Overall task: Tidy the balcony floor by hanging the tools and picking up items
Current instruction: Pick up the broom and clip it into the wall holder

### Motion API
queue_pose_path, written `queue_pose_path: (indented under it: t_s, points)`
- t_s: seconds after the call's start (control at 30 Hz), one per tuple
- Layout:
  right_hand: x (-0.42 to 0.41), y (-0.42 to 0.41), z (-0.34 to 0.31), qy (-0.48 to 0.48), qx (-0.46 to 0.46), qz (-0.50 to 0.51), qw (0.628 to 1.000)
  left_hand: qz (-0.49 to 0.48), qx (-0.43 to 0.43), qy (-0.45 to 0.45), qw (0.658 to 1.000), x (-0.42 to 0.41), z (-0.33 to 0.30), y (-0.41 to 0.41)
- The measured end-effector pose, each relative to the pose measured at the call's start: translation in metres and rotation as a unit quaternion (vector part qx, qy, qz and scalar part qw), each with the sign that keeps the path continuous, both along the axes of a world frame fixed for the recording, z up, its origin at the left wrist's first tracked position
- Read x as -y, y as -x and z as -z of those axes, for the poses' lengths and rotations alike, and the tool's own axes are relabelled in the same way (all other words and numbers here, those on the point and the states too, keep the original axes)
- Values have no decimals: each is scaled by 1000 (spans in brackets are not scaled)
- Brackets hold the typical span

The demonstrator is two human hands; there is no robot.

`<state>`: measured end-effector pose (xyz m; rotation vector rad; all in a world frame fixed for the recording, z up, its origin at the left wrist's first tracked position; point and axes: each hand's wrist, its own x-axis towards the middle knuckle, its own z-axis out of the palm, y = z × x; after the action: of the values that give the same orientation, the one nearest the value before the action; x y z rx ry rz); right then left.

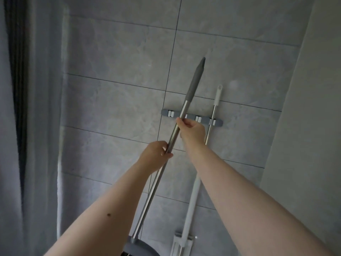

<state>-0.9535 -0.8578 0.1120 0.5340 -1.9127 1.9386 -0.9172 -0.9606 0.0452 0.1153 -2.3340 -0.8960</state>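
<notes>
- Hands, two. I logged the left hand curled round the steel pole low down, and the right hand gripping the same pole higher up, just in front of the wall rack. Both were clamped on it, set apart along the shaft, bare forearms reaching in from the bottom edge.
- Long-handled tools, two. The first, the steel pole, had a grey grip sleeve at its upper end and leaned up and to the right, its tip standing above the rack; its lower end met a grey head at the bottom edge, only partly in view. The second, a white-handled tool, was already seated in the rack's rightmost clip, its white end cap above the rack and its thicker white shaft running down to a white frame near the floor.
- Wall rack, one: a grey strip fixed to the tiles, with pale clips. I counted four clip positions, though the held pole and my right hand covered part of the second one.
- Tiled wall, one: grey marbled tiles with dark joints.
- Curtain, one: grey fabric hanging down the left side.
- Plain pale wall, one, on the right.
</notes>
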Motion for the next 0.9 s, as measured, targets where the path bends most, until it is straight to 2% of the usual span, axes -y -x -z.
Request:
queue_pose_path:
  t_s: [0.37,0.63,0.9]
  points:
    - [32,130,-18,5,-3,-3,1000,34,-17,-48,998,23,-8,121]
    - [59,203,-32,-19,-34,-15,999,18,-27,-39,999,47,-18,188]
    - [87,237,-41,-119,-64,29,990,14,8,-14,1000,76,-22,222]
